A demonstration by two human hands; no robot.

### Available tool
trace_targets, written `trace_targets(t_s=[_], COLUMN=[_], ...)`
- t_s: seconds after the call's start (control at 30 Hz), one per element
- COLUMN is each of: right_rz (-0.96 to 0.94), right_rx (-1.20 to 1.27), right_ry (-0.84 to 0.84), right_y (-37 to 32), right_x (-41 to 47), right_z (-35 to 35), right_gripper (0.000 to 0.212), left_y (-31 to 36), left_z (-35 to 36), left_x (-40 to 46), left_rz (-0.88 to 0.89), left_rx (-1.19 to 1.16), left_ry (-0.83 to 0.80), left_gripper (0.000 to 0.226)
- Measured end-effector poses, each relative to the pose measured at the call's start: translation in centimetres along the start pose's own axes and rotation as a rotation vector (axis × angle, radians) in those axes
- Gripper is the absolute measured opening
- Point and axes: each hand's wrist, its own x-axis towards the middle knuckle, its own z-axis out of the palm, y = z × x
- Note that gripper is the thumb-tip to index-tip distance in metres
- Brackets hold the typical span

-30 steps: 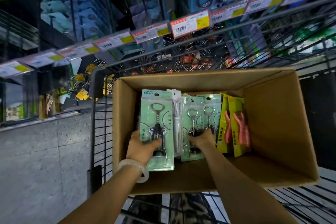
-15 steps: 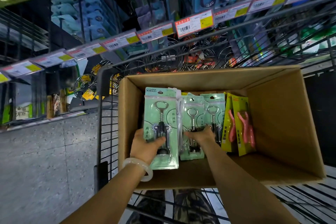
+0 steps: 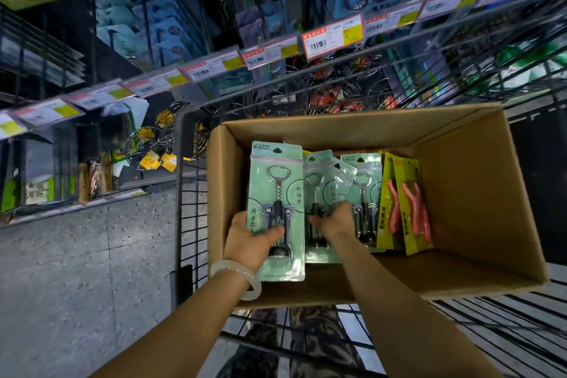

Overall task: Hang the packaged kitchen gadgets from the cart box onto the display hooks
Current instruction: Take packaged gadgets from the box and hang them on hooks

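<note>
An open cardboard box (image 3: 478, 193) sits in a wire cart. Inside stand several pale green corkscrew packages and two yellow packages with pink tools (image 3: 411, 202). My left hand (image 3: 251, 239) grips the lower part of the front corkscrew package (image 3: 276, 190), thumb across its face. My right hand (image 3: 334, 221) holds the second corkscrew package (image 3: 319, 181) just to the right, fingers curled over its blister. A third corkscrew package (image 3: 365, 187) stands behind my right hand.
The black wire cart (image 3: 187, 193) surrounds the box. Beyond it runs a shelf rail with price tags (image 3: 333, 37); packaged scissors and gadgets hang above, wire racks with red and yellow tags below. Grey tiled floor (image 3: 76, 270) lies to the left.
The front corkscrew package has risen slightly in my left hand. My right hand has closed further over the second package. The view has shifted a little closer to the box.
</note>
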Motion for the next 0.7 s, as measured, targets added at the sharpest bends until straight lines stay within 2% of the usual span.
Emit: trace_targets(t_s=[0.07, 0.13, 0.2, 0.27, 0.33, 0.37, 0.47, 0.57, 0.63, 0.7], right_rz=[-0.085, -0.163, -0.216, -0.251, -0.283, -0.298, -0.343, -0.379, -0.427, -0.501], right_rx=[-0.003, -0.045, -0.089, -0.098, -0.111, -0.113, -0.035, 0.137, 0.263, 0.317], right_ry=[0.044, 0.103, 0.142, 0.174, 0.209, 0.217, 0.229, 0.207, 0.173, 0.153], right_y=[-0.1, -0.1, 0.1, 0.5, 0.7, 0.8, 0.4, -0.6, -1.3, -1.7], right_x=[-0.8, -1.6, -2.4, -3.2, -4.1, -4.6, -6.9, -10.0, -11.9, -13.3], right_z=[0.6, 1.1, 1.2, 0.7, -0.1, -0.7, -2.5, -4.1, -4.6, -4.6], right_gripper=[0.049, 0.044, 0.040, 0.039, 0.041, 0.041, 0.046, 0.066, 0.068, 0.065], left_y=[-0.1, -0.3, -0.4, -0.5, -1.1, -1.1, 0.0, 0.3, -0.2, -0.3], left_z=[-0.2, -0.4, -0.7, -0.9, -1.1, -1.2, -2.0, -2.9, -4.0, -5.5], left_x=[-0.1, -0.3, -0.7, -1.0, -1.1, -1.3, -3.0, -4.3, -4.5, -5.3], left_rz=[0.006, 0.021, 0.012, 0.006, 0.017, 0.013, 0.023, 0.088, 0.120, 0.154], left_rx=[-0.001, 0.004, -0.007, -0.018, 0.020, 0.019, -0.112, -0.234, -0.298, -0.356], left_ry=[0.008, 0.012, 0.014, 0.024, 0.022, 0.010, -0.019, -0.082, -0.060, -0.053], left_gripper=[0.062, 0.052, 0.053, 0.064, 0.088, 0.088, 0.033, 0.037, 0.039, 0.050])
